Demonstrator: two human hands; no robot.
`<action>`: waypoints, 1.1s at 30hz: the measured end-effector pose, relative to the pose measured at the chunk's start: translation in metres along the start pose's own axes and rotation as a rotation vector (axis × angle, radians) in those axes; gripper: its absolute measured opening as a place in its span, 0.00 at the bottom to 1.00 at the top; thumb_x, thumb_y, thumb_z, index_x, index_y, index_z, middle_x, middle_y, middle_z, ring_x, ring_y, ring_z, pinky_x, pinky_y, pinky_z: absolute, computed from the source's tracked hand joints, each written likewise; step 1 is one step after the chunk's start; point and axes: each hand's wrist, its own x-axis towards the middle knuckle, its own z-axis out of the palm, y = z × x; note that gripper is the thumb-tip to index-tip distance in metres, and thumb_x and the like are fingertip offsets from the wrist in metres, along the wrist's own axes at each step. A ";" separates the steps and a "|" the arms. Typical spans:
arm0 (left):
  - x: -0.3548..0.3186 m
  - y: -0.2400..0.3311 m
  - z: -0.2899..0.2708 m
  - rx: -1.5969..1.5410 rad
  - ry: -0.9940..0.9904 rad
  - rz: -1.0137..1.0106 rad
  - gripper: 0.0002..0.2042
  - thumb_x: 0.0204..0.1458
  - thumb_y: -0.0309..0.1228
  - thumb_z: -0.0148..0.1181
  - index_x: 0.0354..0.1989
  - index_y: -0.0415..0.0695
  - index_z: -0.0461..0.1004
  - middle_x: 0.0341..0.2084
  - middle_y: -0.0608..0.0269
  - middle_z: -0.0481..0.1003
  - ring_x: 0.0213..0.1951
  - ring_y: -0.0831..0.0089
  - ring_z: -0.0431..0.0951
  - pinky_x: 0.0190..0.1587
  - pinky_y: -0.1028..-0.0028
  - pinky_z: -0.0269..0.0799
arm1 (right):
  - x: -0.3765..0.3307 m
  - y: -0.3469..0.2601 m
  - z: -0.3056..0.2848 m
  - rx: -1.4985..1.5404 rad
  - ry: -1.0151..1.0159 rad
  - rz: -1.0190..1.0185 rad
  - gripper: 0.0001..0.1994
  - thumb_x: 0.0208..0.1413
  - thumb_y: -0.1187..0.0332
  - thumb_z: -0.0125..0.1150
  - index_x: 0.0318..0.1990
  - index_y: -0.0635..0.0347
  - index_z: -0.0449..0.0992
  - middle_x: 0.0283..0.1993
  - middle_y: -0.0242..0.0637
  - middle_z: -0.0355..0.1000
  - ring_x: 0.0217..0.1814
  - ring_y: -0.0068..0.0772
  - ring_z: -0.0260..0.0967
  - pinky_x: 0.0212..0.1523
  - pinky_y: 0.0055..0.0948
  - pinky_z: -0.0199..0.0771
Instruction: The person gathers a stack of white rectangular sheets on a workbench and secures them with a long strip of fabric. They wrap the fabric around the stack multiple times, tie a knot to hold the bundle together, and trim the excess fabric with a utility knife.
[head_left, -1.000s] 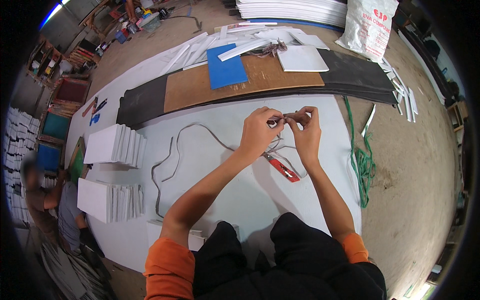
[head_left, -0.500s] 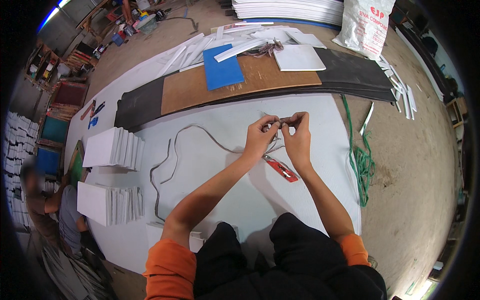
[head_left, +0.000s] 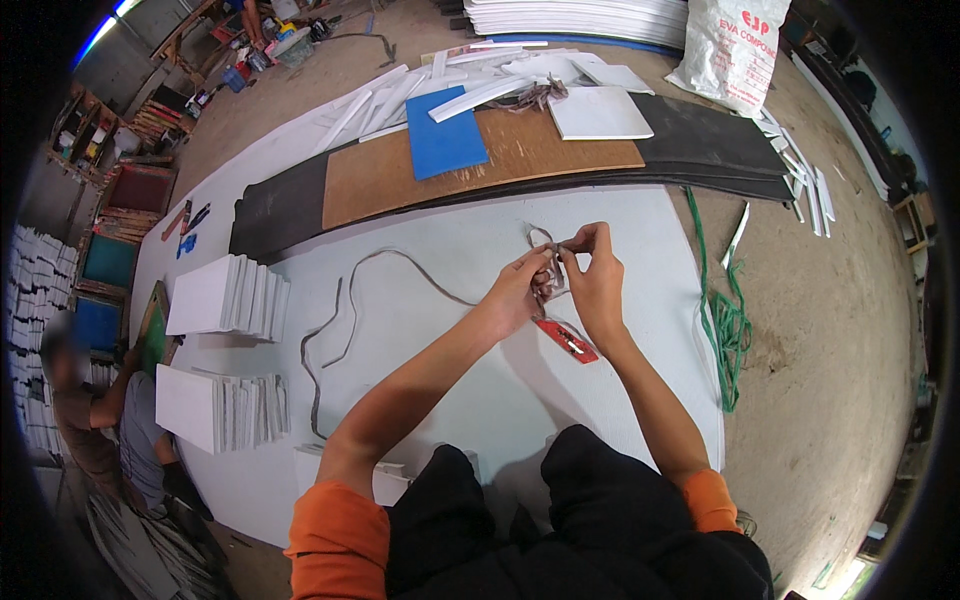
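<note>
We find open white sheet left of our hands; stacked white panels block farther left.

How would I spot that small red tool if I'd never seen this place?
Find the big pale sheet spread over the floor. The red tool lies on it just below the right hand, beside the grey strip. It is the only red thing on that sheet.

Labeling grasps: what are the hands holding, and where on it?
Both the left hand and right hand pinch a thin grey-brown strip at its looped, bunched end; the rest trails across the white sheet.
</note>
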 end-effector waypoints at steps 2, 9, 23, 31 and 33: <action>-0.004 -0.001 0.008 -0.116 0.019 -0.047 0.12 0.50 0.34 0.55 0.41 0.44 0.71 0.15 0.78 0.57 0.19 0.86 0.55 0.23 0.85 0.51 | 0.000 0.001 0.001 -0.025 0.002 -0.022 0.11 0.46 0.79 0.55 0.36 0.64 0.60 0.30 0.44 0.70 0.36 0.39 0.71 0.36 0.31 0.68; -0.013 0.015 0.015 0.475 0.224 0.208 0.12 0.47 0.34 0.56 0.40 0.43 0.73 0.16 0.78 0.58 0.21 0.88 0.54 0.24 0.83 0.51 | 0.003 0.007 0.001 -0.137 0.017 -0.209 0.11 0.47 0.79 0.53 0.39 0.63 0.61 0.37 0.46 0.67 0.39 0.44 0.69 0.35 0.36 0.69; -0.006 0.010 0.012 0.617 0.184 0.418 0.09 0.47 0.29 0.58 0.34 0.37 0.74 0.28 0.65 0.73 0.34 0.80 0.71 0.36 0.77 0.66 | 0.007 0.010 0.001 -0.140 -0.030 -0.246 0.13 0.45 0.81 0.53 0.38 0.66 0.59 0.34 0.50 0.65 0.35 0.49 0.68 0.31 0.38 0.68; -0.002 0.020 0.018 1.019 0.143 0.563 0.10 0.46 0.29 0.58 0.32 0.35 0.73 0.26 0.58 0.75 0.27 0.75 0.75 0.31 0.77 0.68 | 0.007 0.021 0.002 -0.218 0.038 -0.196 0.12 0.45 0.79 0.54 0.35 0.66 0.57 0.32 0.49 0.63 0.34 0.49 0.65 0.32 0.38 0.66; -0.002 0.021 0.018 1.063 0.120 0.629 0.09 0.47 0.29 0.56 0.31 0.34 0.70 0.25 0.55 0.75 0.26 0.72 0.76 0.30 0.77 0.68 | 0.007 0.019 0.003 -0.085 0.025 -0.077 0.13 0.44 0.79 0.54 0.35 0.66 0.57 0.31 0.48 0.62 0.33 0.48 0.64 0.32 0.39 0.65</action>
